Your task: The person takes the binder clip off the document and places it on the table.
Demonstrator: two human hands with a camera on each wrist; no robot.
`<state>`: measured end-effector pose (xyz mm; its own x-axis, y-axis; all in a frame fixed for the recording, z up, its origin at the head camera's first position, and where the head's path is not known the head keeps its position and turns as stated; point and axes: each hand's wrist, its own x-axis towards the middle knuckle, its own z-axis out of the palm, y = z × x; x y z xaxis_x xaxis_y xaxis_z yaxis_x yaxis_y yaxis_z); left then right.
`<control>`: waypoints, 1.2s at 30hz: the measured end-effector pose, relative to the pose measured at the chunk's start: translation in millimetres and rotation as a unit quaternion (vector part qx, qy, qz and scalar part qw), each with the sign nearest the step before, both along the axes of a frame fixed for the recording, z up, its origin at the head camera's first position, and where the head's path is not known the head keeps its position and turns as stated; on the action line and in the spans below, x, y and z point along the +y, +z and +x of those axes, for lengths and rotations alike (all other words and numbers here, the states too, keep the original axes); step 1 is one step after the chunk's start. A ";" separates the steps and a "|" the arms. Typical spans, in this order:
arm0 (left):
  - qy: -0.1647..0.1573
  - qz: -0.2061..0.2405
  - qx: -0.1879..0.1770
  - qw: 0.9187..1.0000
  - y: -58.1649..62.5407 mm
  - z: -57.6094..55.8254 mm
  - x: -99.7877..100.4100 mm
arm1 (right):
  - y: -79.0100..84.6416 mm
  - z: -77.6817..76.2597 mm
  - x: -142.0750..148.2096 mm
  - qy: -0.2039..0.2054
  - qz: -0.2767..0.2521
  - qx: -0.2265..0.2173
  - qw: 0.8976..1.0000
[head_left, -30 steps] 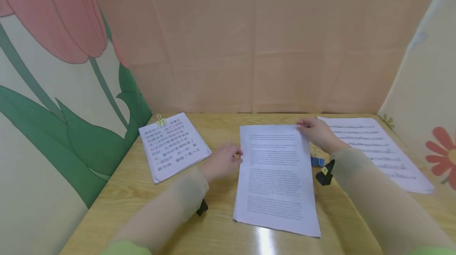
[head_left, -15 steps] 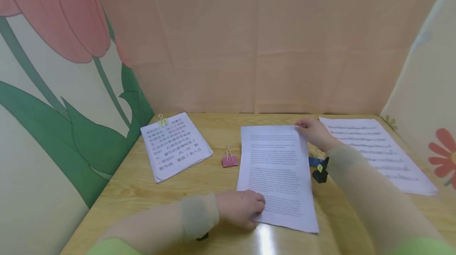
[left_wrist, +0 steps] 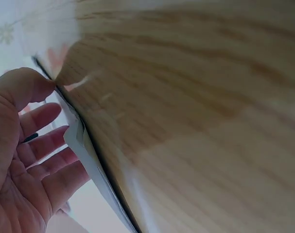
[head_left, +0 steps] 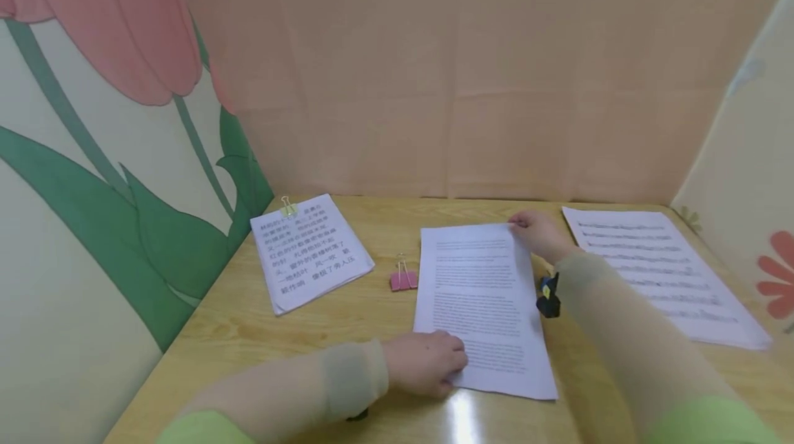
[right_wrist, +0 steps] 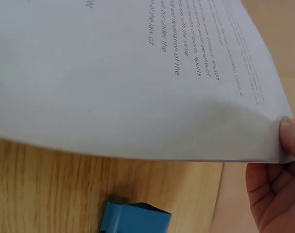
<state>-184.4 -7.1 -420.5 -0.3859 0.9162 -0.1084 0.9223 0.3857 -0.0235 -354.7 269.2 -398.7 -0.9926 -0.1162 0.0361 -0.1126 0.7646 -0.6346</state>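
A stack of printed paper (head_left: pixel 474 292) lies at the middle right of the table. My right hand (head_left: pixel 540 234) pinches its top right corner between thumb and fingers; in the right wrist view the sheets (right_wrist: pixel 137 107) bow upward from the table there. My left hand (head_left: pixel 428 362) grips the lower left corner, fingers over the top and thumb at the bottom edge. In the left wrist view the left hand (left_wrist: pixel 30 145) has its fingertips and thumb right at the sheets' edges (left_wrist: pixel 91 160), which are slightly uneven.
A pink binder clip (head_left: pixel 404 280) stands left of the stack. A blue binder clip (right_wrist: pixel 137 218) is close to its right edge. Far left lie clipped pages (head_left: pixel 310 254) with a yellow clip (head_left: pixel 289 209). Sheet music (head_left: pixel 664 271) lies at the right. A draped wall backs the table.
My left hand has moved from the stack's left side down to its lower left corner, uncovering the pink binder clip. My right hand keeps hold of the top right corner.
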 end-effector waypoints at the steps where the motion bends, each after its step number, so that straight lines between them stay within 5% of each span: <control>1: 0.000 0.000 0.002 1.000 -0.4 -0.1 0.5 | -0.3 -0.3 0.0 0.002 0.004 -0.001 1.000; 15: 0.008 -0.010 0.010 1.000 -1.7 0.8 3.5 | -3.4 -6.4 -0.2 0.025 0.089 -0.041 0.995; 22: 0.002 -0.008 0.016 1.000 -1.5 0.5 4.9 | 1.7 6.8 -4.4 0.063 0.180 0.015 0.982; 26: 0.004 -0.006 0.010 1.000 -2.3 -0.3 5.2 | 13.6 40.3 -31.2 0.116 0.224 0.076 0.965; 30: 0.004 -0.005 0.010 1.000 -3.7 -0.3 4.0 | 18.2 103.5 -65.4 0.196 0.254 0.098 0.942; 36: 0.012 0.003 0.020 1.000 -4.9 1.1 0.9 | 2.0 199.0 -90.7 0.271 0.384 0.128 0.873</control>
<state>-183.3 -6.2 -425.4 -0.4123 0.9068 -0.0879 0.9109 0.4086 -0.0577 -155.7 178.5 -396.7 -0.7557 -0.6533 -0.0464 -0.6524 0.7447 0.1408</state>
